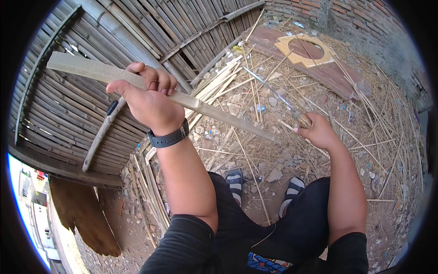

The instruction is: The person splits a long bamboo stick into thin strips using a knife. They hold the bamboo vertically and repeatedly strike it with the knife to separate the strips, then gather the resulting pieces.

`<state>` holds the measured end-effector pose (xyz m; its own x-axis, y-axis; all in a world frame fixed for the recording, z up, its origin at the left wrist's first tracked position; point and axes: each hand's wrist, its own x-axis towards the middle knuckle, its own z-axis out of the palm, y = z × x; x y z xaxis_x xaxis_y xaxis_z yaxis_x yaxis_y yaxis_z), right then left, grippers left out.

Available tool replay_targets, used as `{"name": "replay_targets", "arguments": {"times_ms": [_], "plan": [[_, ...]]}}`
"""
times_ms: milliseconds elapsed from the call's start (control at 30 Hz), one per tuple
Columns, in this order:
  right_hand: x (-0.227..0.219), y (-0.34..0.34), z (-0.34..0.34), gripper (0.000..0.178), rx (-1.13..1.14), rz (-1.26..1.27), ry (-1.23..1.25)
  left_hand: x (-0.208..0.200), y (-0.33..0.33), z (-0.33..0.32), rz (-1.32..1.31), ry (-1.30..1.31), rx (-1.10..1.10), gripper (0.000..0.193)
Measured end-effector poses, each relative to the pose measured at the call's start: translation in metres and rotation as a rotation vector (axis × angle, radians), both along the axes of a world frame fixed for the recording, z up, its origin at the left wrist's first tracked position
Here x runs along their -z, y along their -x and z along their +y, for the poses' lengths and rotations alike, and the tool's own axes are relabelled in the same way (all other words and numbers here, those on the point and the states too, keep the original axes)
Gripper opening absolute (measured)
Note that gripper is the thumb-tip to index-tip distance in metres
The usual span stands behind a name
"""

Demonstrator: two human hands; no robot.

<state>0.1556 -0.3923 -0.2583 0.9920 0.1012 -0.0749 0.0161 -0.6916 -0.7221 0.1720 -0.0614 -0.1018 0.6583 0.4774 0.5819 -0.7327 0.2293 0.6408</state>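
Above the littered ground (pixel 263 165), the left grip (pixel 155 104) curled around a bamboo strip (pixel 223 116), the right grip (pixel 321 131) around a knife (pixel 279 97); shaving seemed in hand, the next move likely needing blade brought to bamboo.

A long, pale bamboo strip (pixel 210 108) slants left of a slim, brown-handled knife (pixel 276 95) pointing forward-left.

- No text, label, brand, number or sign can be read anywhere in view
- The dark clothing (pixel 301 228) bears a printed patch (pixel 269 262) in blue, orange and white near the lower edge; any lettering in it cannot be made out
- The blue scrap (pixel 260 108) on the littered ground (pixel 269 196) is too small to show whether it carries print
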Motion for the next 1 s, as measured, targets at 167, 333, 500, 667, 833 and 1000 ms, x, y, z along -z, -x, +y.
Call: {"name": "replay_targets", "arguments": {"times_ms": [167, 333, 500, 667, 833, 1000], "plan": [[-0.002, 0.005, 0.046, 0.047, -0.08, 0.192, -0.125, 0.045, -0.031, 0.034, 0.048, 0.074, 0.023, 0.068], [0.0, 0.01, 0.122, 0.045, -0.085, 0.488, -0.444, 0.065, -0.043, 0.074, -0.077, 0.063, 0.334, 0.065], [0.012, 0.029, 0.176, 0.041, -0.086, 0.062, -0.176, 0.066, -0.039, 0.088, -0.059, 0.058, 0.468, 0.061], [0.036, 0.07, 0.201, 0.037, 0.018, 0.031, -0.284, 0.069, -0.032, 0.086, -0.106, 0.062, 0.486, 0.065], [0.077, 0.064, 0.182, 0.031, 0.046, 0.227, -0.304, 0.076, -0.036, 0.091, -0.062, 0.084, 0.394, 0.066], [0.066, 0.073, 0.187, 0.031, 0.03, 0.145, -0.296, 0.069, -0.032, 0.088, -0.07, 0.078, 0.393, 0.067]]}}
